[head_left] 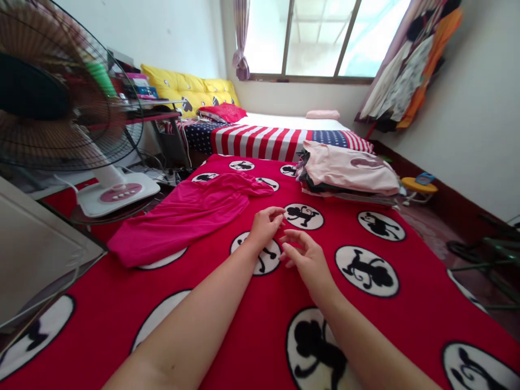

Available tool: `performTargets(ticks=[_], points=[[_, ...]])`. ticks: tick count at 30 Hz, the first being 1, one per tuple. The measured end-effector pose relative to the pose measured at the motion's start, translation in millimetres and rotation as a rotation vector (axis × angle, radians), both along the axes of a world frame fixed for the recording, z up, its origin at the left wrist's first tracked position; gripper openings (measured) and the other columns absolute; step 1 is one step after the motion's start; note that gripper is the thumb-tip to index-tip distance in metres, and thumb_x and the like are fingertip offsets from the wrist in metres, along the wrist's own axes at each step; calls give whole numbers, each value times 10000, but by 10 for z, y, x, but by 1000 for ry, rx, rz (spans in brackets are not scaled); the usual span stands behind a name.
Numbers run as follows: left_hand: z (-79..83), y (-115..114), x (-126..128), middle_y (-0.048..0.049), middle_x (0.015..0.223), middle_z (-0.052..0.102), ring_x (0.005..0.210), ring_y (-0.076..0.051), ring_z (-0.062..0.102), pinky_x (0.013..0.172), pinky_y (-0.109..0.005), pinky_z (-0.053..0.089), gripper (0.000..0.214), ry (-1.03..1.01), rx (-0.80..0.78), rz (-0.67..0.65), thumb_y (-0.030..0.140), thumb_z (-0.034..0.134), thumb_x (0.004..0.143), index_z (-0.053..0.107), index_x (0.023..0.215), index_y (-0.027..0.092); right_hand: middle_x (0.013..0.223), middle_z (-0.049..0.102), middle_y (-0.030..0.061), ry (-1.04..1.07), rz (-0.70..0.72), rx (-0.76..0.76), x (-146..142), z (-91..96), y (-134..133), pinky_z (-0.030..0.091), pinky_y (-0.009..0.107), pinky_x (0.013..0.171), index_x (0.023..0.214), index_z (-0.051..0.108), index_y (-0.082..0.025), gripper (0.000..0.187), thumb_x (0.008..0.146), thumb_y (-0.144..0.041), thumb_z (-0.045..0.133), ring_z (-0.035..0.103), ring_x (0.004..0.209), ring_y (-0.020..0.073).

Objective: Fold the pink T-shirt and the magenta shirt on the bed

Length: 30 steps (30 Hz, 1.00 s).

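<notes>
My left hand [265, 225] and my right hand [305, 257] hover close together over the middle of a red blanket [244, 303] printed with black monkeys in white circles. Both hands hold nothing; the fingers are loosely curled and apart. A magenta garment [184, 216] lies flat on the blanket to the left of my left hand, about a hand's width away. A stack of folded clothes [349, 173] with a pale pink piece on top sits at the blanket's far right, beyond my right hand.
A running pedestal fan [60, 97] stands at the left with its white base [117, 195] by the bed edge. A stars-and-stripes bed [276, 141] with yellow pillows [190, 89] lies behind. A small yellow stool [418, 187] is on the floor at right.
</notes>
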<state>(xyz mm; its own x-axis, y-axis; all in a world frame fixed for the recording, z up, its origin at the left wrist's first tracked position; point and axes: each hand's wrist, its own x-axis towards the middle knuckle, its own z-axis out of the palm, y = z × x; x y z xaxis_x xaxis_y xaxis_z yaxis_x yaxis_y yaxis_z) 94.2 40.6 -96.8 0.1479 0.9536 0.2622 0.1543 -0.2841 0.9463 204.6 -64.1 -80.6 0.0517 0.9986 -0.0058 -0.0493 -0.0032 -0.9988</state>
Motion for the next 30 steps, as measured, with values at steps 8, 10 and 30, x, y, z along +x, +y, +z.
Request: performTargets(ticks=[8,10,30], points=[[291,227,-818,-130,1173,644,1123,-317,551,975,-446,413,321,617,187,655,289,570,836,675,1127,204,844,645,24,57,24,48,83,-160,12,502,242,520,992,584,-190,336,732,-376,687,620,619,132],[260,248,-986,-175,1274,568,1181,-382,483,978,-507,387,519,796,82,715,420,617,801,590,1265,188,827,652,23,17,52,60,65,-147,-10,486,240,521,978,597,-194,283,756,-355,662,615,615,133],[178,282,-1025,-129,1190,579,1146,-353,463,898,-501,432,323,1014,16,727,435,606,827,625,1065,218,723,650,14,-92,122,90,43,-163,-20,461,246,543,886,618,-179,150,783,-285,593,599,590,136]])
